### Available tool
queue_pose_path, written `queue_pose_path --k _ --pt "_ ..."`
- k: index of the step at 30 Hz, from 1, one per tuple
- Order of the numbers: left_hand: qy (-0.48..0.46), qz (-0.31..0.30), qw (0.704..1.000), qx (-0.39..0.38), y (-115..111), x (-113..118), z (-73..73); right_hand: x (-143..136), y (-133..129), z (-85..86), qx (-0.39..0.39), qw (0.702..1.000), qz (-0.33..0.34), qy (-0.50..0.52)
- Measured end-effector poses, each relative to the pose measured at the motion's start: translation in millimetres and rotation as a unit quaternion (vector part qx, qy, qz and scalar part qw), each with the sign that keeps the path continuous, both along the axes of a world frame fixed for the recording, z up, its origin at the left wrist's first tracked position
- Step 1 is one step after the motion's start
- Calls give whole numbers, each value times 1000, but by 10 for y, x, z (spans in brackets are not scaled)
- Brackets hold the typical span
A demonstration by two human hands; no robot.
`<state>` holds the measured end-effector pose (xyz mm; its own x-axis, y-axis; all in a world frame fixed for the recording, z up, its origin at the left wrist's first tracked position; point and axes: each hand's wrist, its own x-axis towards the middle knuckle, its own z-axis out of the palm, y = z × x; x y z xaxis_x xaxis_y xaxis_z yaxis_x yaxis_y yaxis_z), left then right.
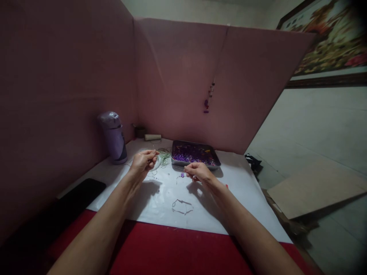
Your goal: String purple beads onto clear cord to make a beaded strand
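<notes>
My left hand (144,158) is raised above the white sheet with thumb and forefinger pinched together; what lies between them is too small to make out. To its right, my right hand (200,172) is also closed in a pinch, in front of the bead tray (196,167). A purple bead (182,175) shows just left of the right fingertips, with a thin thread-like line near it. Whether the bead hangs from the fingers or lies on the sheet, I cannot tell. Behind the left hand lies a loose tangle of greenish thread (164,157).
A drawn outline (182,207) marks the white sheet (160,214) near its front. At left stand a purple bottle (114,137) and a black flat object (83,194). A brown cup (140,132) and a pale roll (153,137) sit behind. A beaded strand (207,103) hangs on the pink partition (177,76).
</notes>
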<state>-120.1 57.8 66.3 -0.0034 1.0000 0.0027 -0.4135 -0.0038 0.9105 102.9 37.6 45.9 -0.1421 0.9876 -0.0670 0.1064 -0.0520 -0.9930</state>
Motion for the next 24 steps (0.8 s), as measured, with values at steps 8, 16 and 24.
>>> queue_pose_path --k 8,16,24 --pt "77 -145 986 -9 -107 114 36 -68 -45 183 74 996 -41 -15" --pt "178 -293 940 -8 -257 369 -58 -328 -74 48 73 989 -16 125" --pt "184 -327 927 -9 -271 351 -33 -253 -49 62 86 981 -62 164"
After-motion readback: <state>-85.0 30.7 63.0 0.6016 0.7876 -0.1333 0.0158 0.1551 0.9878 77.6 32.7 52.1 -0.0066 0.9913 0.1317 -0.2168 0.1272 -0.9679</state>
